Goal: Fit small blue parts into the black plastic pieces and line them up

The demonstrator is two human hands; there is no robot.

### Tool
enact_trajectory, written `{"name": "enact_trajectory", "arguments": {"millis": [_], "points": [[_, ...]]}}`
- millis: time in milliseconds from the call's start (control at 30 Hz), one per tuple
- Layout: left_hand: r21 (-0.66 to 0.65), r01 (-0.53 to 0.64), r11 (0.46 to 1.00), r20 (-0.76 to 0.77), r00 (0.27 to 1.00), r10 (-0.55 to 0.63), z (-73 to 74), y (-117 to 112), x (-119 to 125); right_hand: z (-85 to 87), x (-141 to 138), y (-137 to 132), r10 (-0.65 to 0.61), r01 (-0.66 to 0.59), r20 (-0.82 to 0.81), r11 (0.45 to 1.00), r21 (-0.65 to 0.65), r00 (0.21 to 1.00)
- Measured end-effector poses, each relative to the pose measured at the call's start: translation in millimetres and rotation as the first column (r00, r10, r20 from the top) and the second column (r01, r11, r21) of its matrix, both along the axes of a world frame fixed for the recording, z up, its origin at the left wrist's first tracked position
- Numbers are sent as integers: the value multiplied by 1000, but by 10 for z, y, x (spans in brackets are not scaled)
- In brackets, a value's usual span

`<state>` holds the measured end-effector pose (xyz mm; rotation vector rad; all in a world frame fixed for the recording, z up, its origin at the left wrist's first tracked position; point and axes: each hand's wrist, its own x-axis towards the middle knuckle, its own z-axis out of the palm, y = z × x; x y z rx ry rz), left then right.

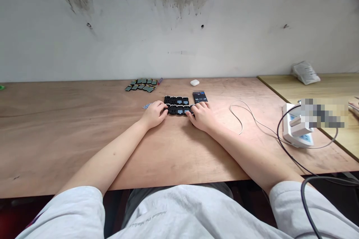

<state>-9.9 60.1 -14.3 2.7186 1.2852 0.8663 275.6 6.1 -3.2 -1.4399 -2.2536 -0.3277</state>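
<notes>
Two rows of small black square plastic pieces lie on the wooden table, the back row (176, 100) just behind the front row (176, 109). Pale blue-grey squares show in some pieces of both rows. My left hand (155, 114) has its thumb and fingers closed on the left end of the front row. At the opposite end, my right hand (202, 115) grips the same row, its fingers covering the last piece. A bluish-white item (146, 106), too small to name, lies partly behind my left hand. Just beyond my right fingertips is a phone (200, 97) showing a timer.
Several green-grey square boards (141, 84) lie at the back, beside a screwdriver (159, 81). A white case (194, 82) stands near the wall. To the right are a white cable (254, 116), a power strip (298, 134), a white packet (305, 73) and another person's hand (355, 107).
</notes>
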Motion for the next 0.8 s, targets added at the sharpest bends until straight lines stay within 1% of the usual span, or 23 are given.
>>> {"name": "enact_trajectory", "arguments": {"millis": [133,200,267,333,400,467,533,600,667,733,800], "points": [[26,8,1000,0,1000,-8,17,-21,-2,-43,18,29,35,-34,-19,999,8,999],[61,29,998,-12,1000,-28,32,-47,2,-67,32,41,113,-112,-28,994,5,993],[97,71,993,-34,997,-68,47,-81,14,-76,39,35,233,-233,-29,972,-10,972],[121,129,984,-67,990,-122,59,-116,35,-67,36,9,375,-376,-27,925,-51,927],[117,189,975,-107,978,-177,68,-149,63,-45,23,-26,502,-502,-31,857,-117,864],[96,239,966,-151,963,-223,75,-178,92,-24,10,-54,583,-580,-40,795,-176,811],[73,280,957,-194,945,-261,82,-205,118,-15,3,-63,613,-609,-48,767,-201,789],[35,320,947,-234,924,-303,88,-231,142,-26,6,-55,620,-614,-42,762,-207,784],[-29,366,930,-266,894,-360,93,-255,167,-53,15,-35,612,-604,-25,771,-202,790],[-91,407,909,-275,867,-416,93,-277,193,-88,23,-11,588,-580,-10,794,-185,809],[-111,428,897,-257,860,-442,86,-293,218,-115,25,11,564,-558,-6,814,-163,826]]}}
